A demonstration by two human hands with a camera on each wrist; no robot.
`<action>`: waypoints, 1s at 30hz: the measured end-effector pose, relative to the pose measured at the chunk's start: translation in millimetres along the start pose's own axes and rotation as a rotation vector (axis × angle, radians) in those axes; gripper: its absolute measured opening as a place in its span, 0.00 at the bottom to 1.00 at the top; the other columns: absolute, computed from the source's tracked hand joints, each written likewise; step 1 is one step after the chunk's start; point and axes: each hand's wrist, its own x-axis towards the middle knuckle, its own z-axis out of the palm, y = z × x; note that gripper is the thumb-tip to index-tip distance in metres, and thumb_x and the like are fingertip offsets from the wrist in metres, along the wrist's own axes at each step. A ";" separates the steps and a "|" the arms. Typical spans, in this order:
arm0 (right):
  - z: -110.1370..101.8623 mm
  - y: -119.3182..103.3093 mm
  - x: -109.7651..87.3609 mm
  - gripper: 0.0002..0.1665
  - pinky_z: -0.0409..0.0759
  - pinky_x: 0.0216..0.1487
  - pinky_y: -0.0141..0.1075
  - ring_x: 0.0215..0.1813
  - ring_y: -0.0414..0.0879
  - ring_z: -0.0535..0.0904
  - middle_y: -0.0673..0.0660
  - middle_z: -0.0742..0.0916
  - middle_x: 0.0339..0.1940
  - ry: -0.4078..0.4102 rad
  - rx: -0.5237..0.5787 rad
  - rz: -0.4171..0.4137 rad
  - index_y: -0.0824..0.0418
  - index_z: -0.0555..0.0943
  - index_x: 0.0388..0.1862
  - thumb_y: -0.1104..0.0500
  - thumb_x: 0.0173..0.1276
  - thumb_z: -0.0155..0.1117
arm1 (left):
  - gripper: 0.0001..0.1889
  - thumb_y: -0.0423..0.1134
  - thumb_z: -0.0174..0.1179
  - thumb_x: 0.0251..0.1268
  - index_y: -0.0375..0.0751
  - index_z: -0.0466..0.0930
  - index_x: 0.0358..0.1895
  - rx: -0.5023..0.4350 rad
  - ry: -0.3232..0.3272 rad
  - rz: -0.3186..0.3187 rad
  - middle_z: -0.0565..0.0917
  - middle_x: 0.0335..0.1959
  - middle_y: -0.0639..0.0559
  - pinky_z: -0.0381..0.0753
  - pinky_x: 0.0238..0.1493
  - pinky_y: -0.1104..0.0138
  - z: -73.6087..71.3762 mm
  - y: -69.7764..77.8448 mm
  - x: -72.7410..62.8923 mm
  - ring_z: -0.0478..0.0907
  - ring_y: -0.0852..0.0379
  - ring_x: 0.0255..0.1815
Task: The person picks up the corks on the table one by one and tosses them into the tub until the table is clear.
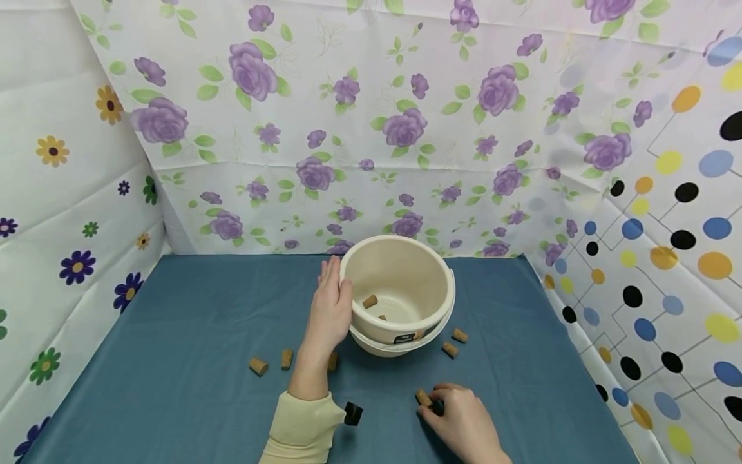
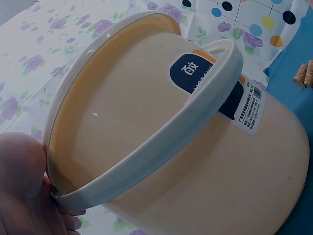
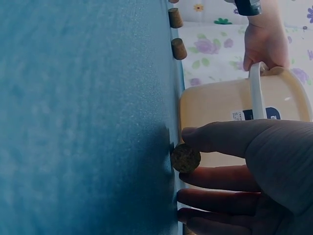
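A cream plastic bucket (image 1: 379, 332) with a pale handle (image 2: 146, 156) and a dark label (image 2: 188, 73) stands on the cloth. Two corks lie inside it, one of them a cork (image 1: 370, 301) near the left wall. My left hand (image 1: 330, 306) rests against the bucket's left side, fingers straight, thumb at the rim. In front of the bucket, my right hand (image 1: 464, 415) pinches a cork (image 3: 186, 158) between thumb and forefinger, low at the cloth. Its other fingers (image 3: 217, 200) extend alongside.
Left of the bucket lie several corks, among them one cork (image 1: 258, 367) farthest out; another cork (image 1: 333, 361) is partly behind the left forearm. Two corks (image 1: 449, 350) lie right of the bucket. Blue cloth (image 1: 191, 386) covers the table; patterned sheets (image 1: 371, 129) hang around it.
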 end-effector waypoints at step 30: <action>-5.5 2.1 2.4 0.10 0.84 0.30 0.40 0.30 0.38 0.81 0.46 0.88 0.30 0.011 0.026 -0.001 0.52 0.93 0.36 0.51 0.61 0.85 | 0.31 0.41 0.40 0.90 0.34 0.49 0.87 0.010 0.002 0.016 0.51 0.88 0.41 0.39 0.87 0.47 -0.6 -2.1 0.2 0.37 0.50 0.89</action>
